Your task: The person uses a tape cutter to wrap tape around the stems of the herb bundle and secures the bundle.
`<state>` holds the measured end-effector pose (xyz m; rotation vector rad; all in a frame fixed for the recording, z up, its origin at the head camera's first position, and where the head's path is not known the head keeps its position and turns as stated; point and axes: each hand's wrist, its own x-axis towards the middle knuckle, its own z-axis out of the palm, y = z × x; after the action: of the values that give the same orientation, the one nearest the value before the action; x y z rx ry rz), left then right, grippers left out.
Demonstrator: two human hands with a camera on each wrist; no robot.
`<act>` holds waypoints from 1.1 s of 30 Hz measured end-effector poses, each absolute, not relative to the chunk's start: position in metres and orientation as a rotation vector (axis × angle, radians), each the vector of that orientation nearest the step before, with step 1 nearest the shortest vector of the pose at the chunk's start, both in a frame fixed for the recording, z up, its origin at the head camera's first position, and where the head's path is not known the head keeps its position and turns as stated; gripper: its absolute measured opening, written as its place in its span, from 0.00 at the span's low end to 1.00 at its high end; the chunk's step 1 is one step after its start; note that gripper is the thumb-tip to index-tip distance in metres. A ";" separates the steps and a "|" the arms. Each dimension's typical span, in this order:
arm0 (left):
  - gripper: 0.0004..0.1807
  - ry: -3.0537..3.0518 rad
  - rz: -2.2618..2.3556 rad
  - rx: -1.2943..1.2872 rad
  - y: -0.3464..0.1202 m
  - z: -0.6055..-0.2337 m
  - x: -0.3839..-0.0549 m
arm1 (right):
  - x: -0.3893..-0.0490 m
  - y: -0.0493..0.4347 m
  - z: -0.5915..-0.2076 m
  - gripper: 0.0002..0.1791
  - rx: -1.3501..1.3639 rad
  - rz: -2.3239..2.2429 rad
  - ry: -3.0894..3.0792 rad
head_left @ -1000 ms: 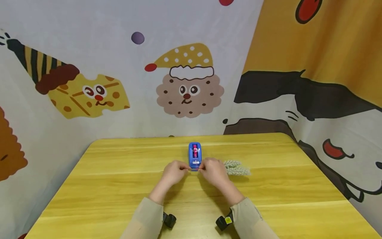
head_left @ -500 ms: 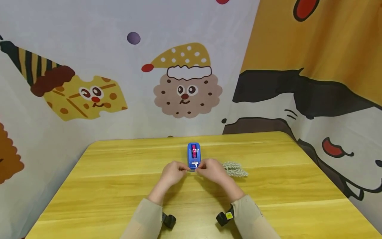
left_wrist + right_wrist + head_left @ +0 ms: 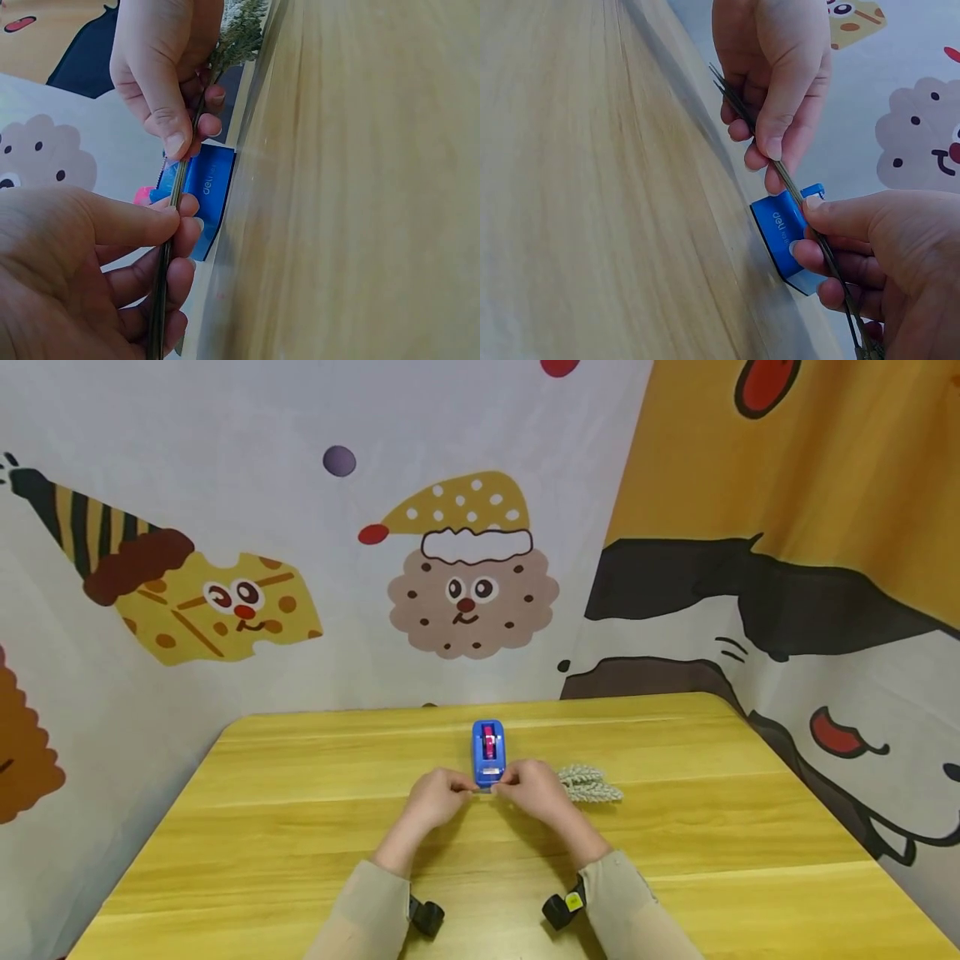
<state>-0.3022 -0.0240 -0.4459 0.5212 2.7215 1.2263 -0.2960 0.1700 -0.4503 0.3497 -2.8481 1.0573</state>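
A bundle of thin dark green stems with pale fluffy flower heads is pinched by both hands, close together. My left hand grips the lower stems between thumb and fingers, cut ends pointing left. My right hand pinches the stems nearer the heads, which stick out to its right. Just beyond the fingertips stands a blue tape dispenser with a pink roll; its lettered side shows in the right wrist view. Whether tape lies round the stems, I cannot tell.
The wood-grain table stretches around the hands. Behind its far edge hangs a cartoon-printed curtain. A small black camera is worn at each wrist, the left one and the right one.
My right hand has shifted slightly left towards the left hand, and the flower heads have moved left with it. The pinkish strip seen earlier between the fingers no longer shows. Both hands still pinch the stems.
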 end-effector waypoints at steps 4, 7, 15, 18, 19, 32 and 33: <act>0.07 2.725 1.214 0.512 -0.024 -0.448 -0.302 | -0.297 0.170 -0.452 0.10 0.347 1.066 -2.855; 0.07 2.731 1.207 0.524 -0.025 -0.450 -0.302 | -0.297 0.169 -0.452 0.10 0.344 1.070 -2.860; 0.09 2.746 1.209 0.491 -0.029 -0.449 -0.307 | -0.298 0.169 -0.453 0.09 0.361 1.072 -2.863; 0.12 2.770 1.234 0.469 -0.029 -0.448 -0.312 | -0.299 0.170 -0.454 0.09 0.350 1.079 -2.864; 0.13 2.769 1.250 0.462 -0.029 -0.448 -0.314 | -0.299 0.170 -0.454 0.09 0.345 1.083 -2.865; 0.26 2.490 1.654 0.415 -0.016 -0.449 -0.347 | -0.301 0.172 -0.459 0.10 0.376 1.072 -2.847; 0.27 2.462 1.685 0.414 -0.014 -0.449 -0.349 | -0.300 0.172 -0.459 0.10 0.381 1.070 -2.839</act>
<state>-0.3488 -0.0144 -0.4490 0.4144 2.4618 1.6853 -0.3005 0.1721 -0.4590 0.3812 -2.8391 1.0699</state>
